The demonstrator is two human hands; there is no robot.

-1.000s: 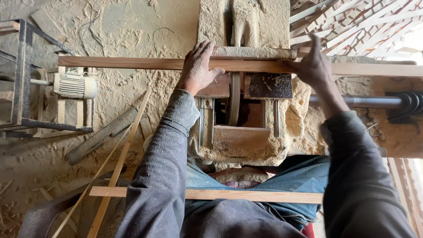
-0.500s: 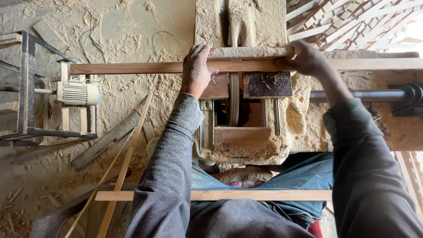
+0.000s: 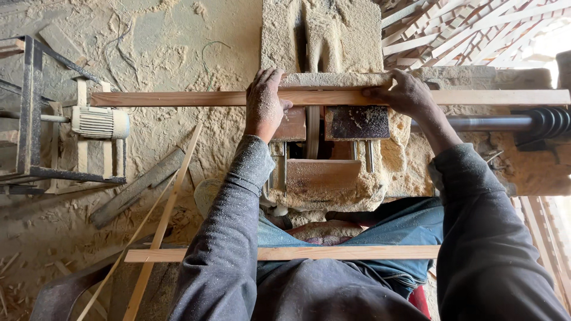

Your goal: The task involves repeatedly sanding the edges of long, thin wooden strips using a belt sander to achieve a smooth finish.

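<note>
While both arms reach fwd over the sawdust-caked machine (image 3: 324, 178), my left hand (image 3: 266, 104) sits palm-down on the long wooden strip (image 3: 178, 98), fingers together and draped over its far edge, thumb on the near side, so it's clamped on the wood. My right hand (image 3: 404, 95) lies a bit to the right on the same strip, fingers stretched left along the top and pressing down, wrist bent. Strip runs horiz. across the machine top, w/ the blade slot (image 3: 312, 122) just below it, between my hands. A second strip (image 3: 279, 254) lies across my lap, well apart from both hands. Small electric motor (image 3: 100, 122) at left.
</note>
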